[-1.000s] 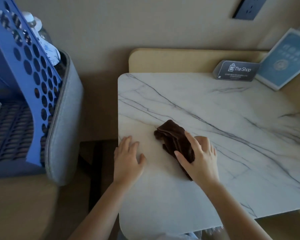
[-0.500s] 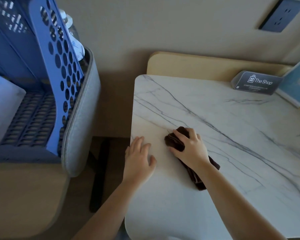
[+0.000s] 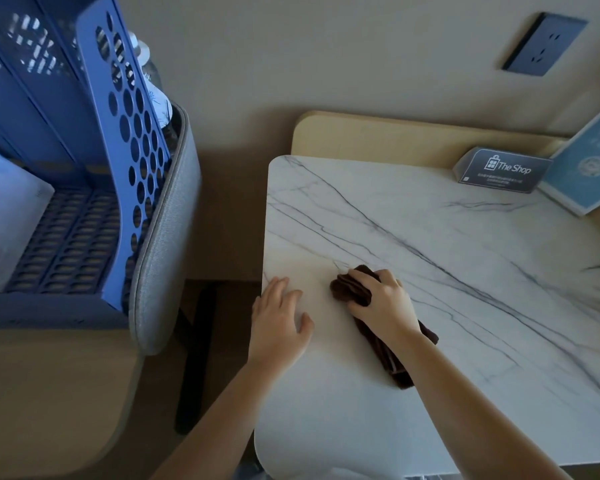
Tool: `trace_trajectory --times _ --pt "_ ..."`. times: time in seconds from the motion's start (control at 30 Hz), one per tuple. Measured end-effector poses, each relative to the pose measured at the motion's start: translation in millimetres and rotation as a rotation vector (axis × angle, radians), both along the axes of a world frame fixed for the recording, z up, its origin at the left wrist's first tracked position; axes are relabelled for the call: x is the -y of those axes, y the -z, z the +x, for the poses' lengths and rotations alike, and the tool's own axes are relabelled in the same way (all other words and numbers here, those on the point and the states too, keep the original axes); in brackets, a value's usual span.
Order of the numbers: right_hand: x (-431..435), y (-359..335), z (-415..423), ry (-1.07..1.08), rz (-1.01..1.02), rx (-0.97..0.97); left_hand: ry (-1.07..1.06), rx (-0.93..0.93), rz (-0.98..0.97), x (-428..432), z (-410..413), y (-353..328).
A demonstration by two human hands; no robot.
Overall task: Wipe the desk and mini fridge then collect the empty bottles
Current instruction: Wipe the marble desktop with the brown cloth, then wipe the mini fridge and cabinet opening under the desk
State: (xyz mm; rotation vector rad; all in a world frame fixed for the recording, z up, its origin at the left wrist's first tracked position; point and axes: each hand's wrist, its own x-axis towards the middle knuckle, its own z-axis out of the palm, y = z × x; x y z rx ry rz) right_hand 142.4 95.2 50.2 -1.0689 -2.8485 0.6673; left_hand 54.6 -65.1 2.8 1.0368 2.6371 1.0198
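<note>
1. Left hand flat, fingers spread, at tabletop left edge.
2. Right hand grips brown cloth, lower centre, just beside it.
3. Bare marble runs right toward shop card, upper right.

The right hand has slid forward over the brown cloth, which now trails beneath its wrist.

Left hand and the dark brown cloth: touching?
Apart. Head view shows bare white marble desktop between the left hand and the dark brown cloth gripped by the right hand.
</note>
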Motion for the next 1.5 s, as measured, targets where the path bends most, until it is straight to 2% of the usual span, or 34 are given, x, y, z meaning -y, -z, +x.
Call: trace_trajectory --times 0.27,0.47,0.7,0.93,1.23,1.33,1.5 --pt "29 -9 40 0.198 -0.237 -0.201 0.084 0.07 0.032 29 20 -5" --pt "62 -18 82 0.432 -0.369 -0.487 0.199 0.088 0.093 44 43 -19" --pt "96 -43 140 0.605 -0.535 -0.815 0.402 0.096 0.142 40 90 -45" --pt "126 -60 223 0.737 -0.503 -1.014 0.585 0.075 0.182 34 157 -55" --pt "180 -58 397 0.851 -0.272 -1.032 0.777 0.048 0.2 46 317 -59" --pt "206 -52 465 0.932 -0.228 -1.022 0.849 0.107 0.163 63 383 -58" --pt "244 -41 555 1.053 -0.19 -1.016 0.928 0.06 0.142 86 462 -49"
